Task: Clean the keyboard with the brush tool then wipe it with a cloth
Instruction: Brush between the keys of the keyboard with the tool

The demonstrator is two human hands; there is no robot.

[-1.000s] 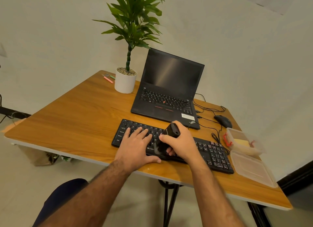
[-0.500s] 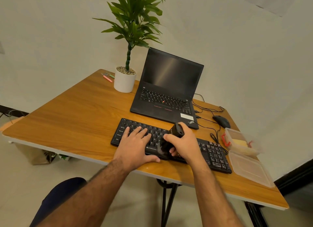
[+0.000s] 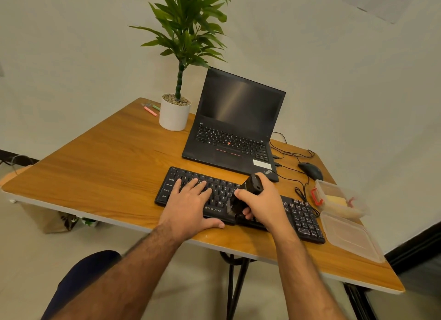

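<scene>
Right hand (image 3: 267, 202) grips stubby black brush (image 3: 248, 190) on flat keyboard (image 3: 303, 217).

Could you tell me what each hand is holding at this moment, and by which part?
The right hand grips the black brush tool around its body, bristles down on the keyboard. The left hand holds nothing; it rests flat on the keys.
</scene>
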